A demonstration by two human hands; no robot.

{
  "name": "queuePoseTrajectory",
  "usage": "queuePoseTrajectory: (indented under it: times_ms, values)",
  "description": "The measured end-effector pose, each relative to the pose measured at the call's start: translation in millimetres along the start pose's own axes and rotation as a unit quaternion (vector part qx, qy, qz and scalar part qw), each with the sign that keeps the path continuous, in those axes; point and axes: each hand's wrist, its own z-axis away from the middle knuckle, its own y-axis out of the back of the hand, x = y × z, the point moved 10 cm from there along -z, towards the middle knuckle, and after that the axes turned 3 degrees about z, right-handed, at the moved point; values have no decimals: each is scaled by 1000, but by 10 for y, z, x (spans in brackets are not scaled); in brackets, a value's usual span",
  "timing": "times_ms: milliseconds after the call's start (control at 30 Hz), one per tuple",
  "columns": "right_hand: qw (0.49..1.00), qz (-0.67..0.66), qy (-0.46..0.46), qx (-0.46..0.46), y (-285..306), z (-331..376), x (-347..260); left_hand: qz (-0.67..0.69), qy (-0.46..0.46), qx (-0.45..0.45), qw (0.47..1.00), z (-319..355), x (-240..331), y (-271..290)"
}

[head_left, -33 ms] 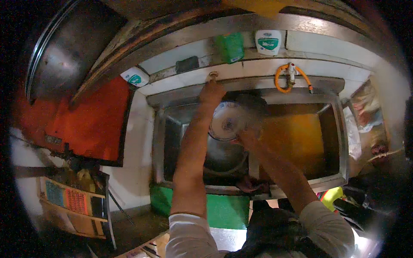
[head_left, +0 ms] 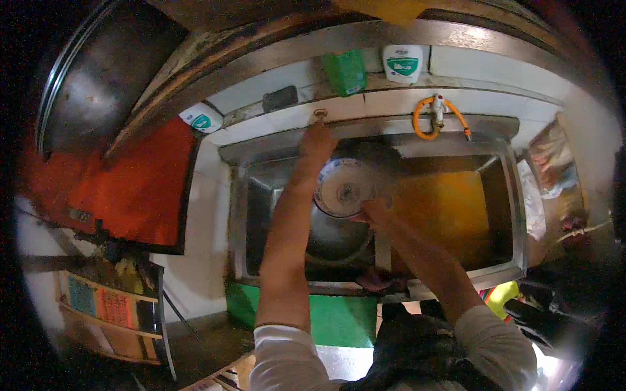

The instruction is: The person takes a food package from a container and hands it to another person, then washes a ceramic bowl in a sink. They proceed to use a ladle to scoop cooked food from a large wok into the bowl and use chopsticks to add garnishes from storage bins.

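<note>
Head view: the person leans over a double-basin stainless steel sink (head_left: 241, 215) set against a white tiled wall. The left hand (head_left: 317, 138) reaches straight up and away from the body to a small brass-coloured tap handle (head_left: 319, 115) mounted on the ledge above the left basin; the fingers seem to touch or close around it, though blur keeps me from telling how firmly. The right hand (head_left: 373, 212) sits lower and nearer the body, holding a round white plate with a blue patterned rim (head_left: 344, 187) by its lower right edge, fingers closed on the rim. The plate is tilted with its face toward the camera and hangs over the left basin, just below and to the right of the tap handle, above a large round metal pot (head_left: 332, 238) resting in the basin. So the plate lies up and to the left of the right hand, and the left hand is the one nearer the tap, directly above the plate.

The right basin holds an orange-yellow surface (head_left: 443, 208), perhaps a board or tinted water; I cannot tell which. On the ledge stand a green plastic container (head_left: 345, 70) and a white container with a green label (head_left: 402, 62). An orange hose loops around a second tap (head_left: 435, 112) to the right. A red panel (head_left: 130, 189) fills the left side.
</note>
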Motion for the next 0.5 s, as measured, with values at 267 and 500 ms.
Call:
queuePoseTrajectory:
  times_ms: [267, 500]
  values:
    - [998, -22, -39, -41, 833, 584, -401, 188, 3, 103, 977, 268, -272, 46]
    - [934, 244, 244, 95, 2229, 699, -743, 304, -337, 42, 890, 1526, 2474, -189]
